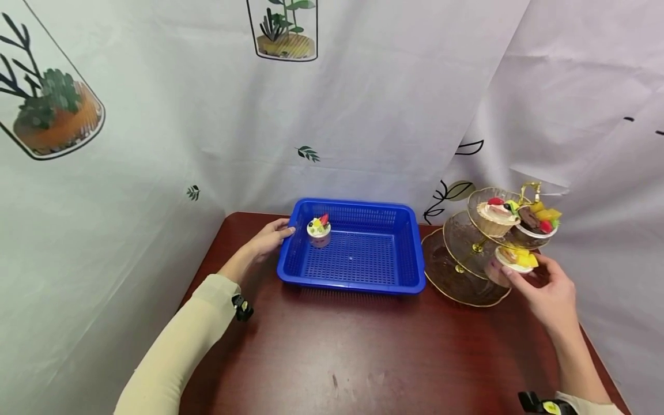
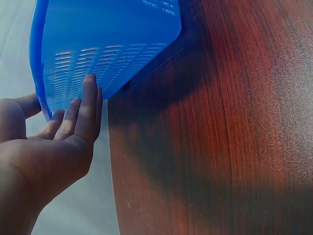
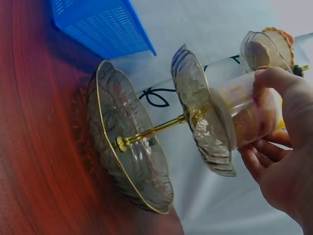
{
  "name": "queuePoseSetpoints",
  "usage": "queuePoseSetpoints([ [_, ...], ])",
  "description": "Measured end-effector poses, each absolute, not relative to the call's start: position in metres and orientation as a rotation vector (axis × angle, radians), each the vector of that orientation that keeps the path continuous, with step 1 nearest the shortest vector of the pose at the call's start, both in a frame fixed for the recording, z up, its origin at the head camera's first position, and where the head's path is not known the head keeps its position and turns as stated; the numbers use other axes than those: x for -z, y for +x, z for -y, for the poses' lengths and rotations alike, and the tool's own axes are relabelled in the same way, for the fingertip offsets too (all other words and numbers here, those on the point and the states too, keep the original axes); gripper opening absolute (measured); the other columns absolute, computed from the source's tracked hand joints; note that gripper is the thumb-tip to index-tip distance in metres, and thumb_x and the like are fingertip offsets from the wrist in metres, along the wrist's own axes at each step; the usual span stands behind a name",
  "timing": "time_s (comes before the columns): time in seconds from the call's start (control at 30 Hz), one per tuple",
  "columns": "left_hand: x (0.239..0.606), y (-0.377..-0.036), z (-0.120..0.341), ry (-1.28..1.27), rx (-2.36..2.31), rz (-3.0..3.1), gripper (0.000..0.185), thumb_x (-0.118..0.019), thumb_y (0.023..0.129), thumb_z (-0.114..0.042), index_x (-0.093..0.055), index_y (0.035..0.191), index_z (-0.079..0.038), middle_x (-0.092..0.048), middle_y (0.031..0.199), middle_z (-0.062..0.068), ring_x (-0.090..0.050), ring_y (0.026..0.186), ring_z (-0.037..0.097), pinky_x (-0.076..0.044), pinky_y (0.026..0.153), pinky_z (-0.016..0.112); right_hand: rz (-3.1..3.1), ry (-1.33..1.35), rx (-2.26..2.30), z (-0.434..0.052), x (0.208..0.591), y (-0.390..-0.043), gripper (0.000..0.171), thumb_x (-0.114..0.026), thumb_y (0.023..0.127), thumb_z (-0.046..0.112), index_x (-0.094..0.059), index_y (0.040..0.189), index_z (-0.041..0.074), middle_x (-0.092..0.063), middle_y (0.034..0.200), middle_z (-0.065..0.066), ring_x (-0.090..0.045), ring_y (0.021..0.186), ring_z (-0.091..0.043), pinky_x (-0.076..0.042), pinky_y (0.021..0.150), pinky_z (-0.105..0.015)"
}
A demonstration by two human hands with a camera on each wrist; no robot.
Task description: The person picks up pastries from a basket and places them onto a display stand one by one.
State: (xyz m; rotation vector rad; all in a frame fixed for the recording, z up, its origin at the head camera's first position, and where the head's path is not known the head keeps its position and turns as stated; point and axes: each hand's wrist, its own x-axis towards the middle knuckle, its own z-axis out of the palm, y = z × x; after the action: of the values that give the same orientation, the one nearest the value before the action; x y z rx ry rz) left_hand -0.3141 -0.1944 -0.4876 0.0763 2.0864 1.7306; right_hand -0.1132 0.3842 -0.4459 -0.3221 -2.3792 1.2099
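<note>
My left hand (image 1: 267,239) holds the left rim of a blue plastic basket (image 1: 353,286). In the left wrist view, its thumb goes behind the rim while the fingers (image 2: 88,105) lie along the slotted outer wall. A small dessert cup (image 1: 319,233) topped with fruit stands inside the basket, near the left wall. At the right, my right hand (image 1: 552,291) grips another dessert cup (image 1: 516,258) with yellow fruit on top. That cup (image 3: 247,117) is at the middle plate of a glass tiered stand (image 3: 132,166); whether its base touches the plate, I cannot tell.
On the stand's top plate sit a tart-like dessert cup (image 1: 496,222) and a chocolate one with fruit (image 1: 534,222). A gold handle (image 1: 530,189) rises above them. The dark red wooden table (image 1: 358,346) meets white printed cloth (image 1: 363,115) behind and at the sides.
</note>
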Motion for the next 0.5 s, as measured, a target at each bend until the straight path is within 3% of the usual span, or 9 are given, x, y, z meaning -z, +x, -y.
queuePoseSetpoints([
  [0.1,0.488,-0.314,0.194,0.075,-1.733,-2.083,0.055,-0.049,0.115,-0.024,-0.032,0.162,-0.002,-0.050,0.153,0.024,-0.063,0.126,0.036,-0.055,0.102,0.052,2.398,-0.352,-1.171,-0.383,0.446,-0.118,0.065,-0.085,0.091,0.020,-0.055,0.142,-0.007,-0.055,0.108,0.023,-0.051,0.096,0.016,-0.042,0.080,0.000],
  [0.33,0.490,-0.315,0.195,0.081,-1.736,-2.089,0.054,-0.049,0.115,-0.023,-0.033,0.161,-0.002,-0.051,0.152,0.024,-0.063,0.125,0.034,-0.054,0.103,0.053,2.441,-0.422,-1.083,-0.381,0.448,-0.133,0.070,-0.085,0.090,0.026,-0.054,0.145,-0.004,-0.063,0.130,-0.018,-0.043,0.091,0.022,-0.039,0.076,0.002],
  [0.5,0.490,-0.316,0.196,0.087,-1.723,-2.099,0.055,-0.050,0.114,-0.025,-0.033,0.162,-0.002,-0.050,0.153,0.024,-0.063,0.125,0.034,-0.054,0.104,0.052,2.446,-0.435,-1.032,-0.379,0.452,-0.139,0.071,-0.086,0.088,0.026,-0.055,0.146,-0.001,-0.064,0.134,-0.023,-0.042,0.094,0.019,-0.039,0.080,0.001],
])
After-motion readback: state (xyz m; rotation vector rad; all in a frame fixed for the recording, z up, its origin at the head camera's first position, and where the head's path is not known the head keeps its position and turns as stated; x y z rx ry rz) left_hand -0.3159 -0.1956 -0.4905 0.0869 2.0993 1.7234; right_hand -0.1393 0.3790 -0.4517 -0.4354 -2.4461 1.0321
